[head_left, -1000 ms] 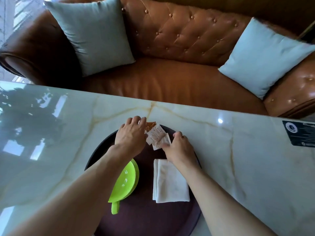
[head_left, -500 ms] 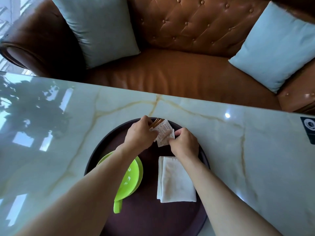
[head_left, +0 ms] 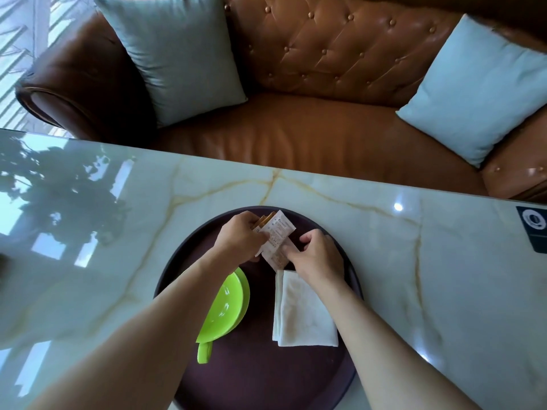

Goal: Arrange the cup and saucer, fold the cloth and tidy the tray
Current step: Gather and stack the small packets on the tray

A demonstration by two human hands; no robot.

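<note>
A round dark tray point(head_left: 349, 279) lies on the marble table. On its left side sits a lime-green cup point(head_left: 220, 306) on a matching saucer point(head_left: 243, 303), partly hidden by my left forearm. A folded white cloth point(head_left: 305, 315) lies on the tray's right side. At the tray's far part both hands hold a small bunch of white and brown paper sachets point(head_left: 276, 235). My left hand point(head_left: 239, 236) grips their left side. My right hand point(head_left: 316, 255) pinches their lower right end.
The glossy marble table point(head_left: 444, 276) stretches left and right of the tray, with a dark sticker point(head_left: 532, 229) near its right edge. Behind the table stands a brown leather sofa point(head_left: 296, 137) with two pale blue cushions point(head_left: 177, 54).
Both hands have drawn the sachets together into a tighter bunch and lifted them slightly. The head camera has tilted a little, shifting the view.
</note>
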